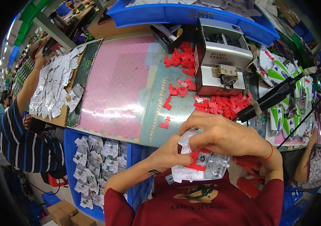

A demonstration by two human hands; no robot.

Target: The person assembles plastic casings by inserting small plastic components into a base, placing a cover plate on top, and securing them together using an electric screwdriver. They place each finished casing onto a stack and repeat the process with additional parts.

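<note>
A white and clear plastic housing (186,174) is held close in front of my chest, past the table's near edge. My left hand (170,152) grips its left side, with the thumb against a red plastic piece (197,164) seated in the middle. From above, my right hand (220,132) curls over the housing's upper part, its fingers bent down onto it; the fingertips are partly hidden. Beside the red piece sits a small round metal-looking part. Just beyond my right hand lies a pile of loose red plastic pieces (224,106).
A silver and black bench machine (220,56) stands behind the pile. A black electric screwdriver (269,98) hangs at right, near green and white shells (281,73). A blue crate (70,162) of housings stands at lower left. A co-worker in a striped shirt (25,139) works at left.
</note>
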